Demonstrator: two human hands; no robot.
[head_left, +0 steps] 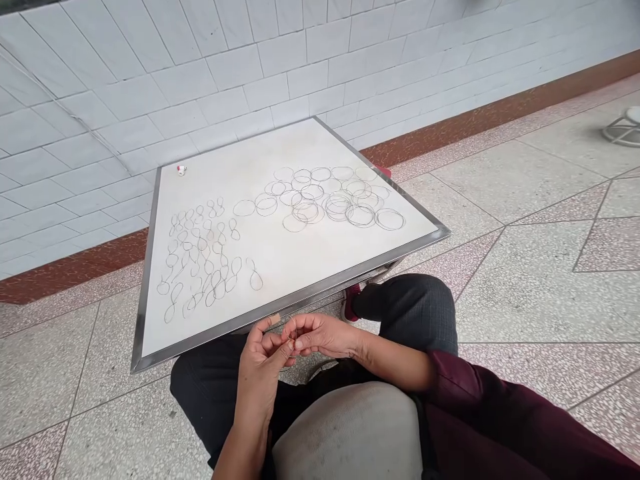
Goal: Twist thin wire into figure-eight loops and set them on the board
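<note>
My left hand (261, 363) and my right hand (320, 335) meet over my lap, just in front of the table's near edge. Both have thumb and fingers pinched on a thin wire loop (294, 325), only partly visible between the fingertips. A tan strip (275, 319) is wrapped around a left fingertip. On the white table (320, 257), several round wire rings (361, 216) lie overlapping at the right. Several wire loops twisted into figure eights (214, 288) are spread in rough rows at the left.
Grey metal edging (295, 303) borders the table, which stands against a white tiled wall (240, 67). A small white and red object (181, 171) sits at its far left corner. Something red (383, 172) shows beyond the right edge. A white stool (625, 127) stands far right.
</note>
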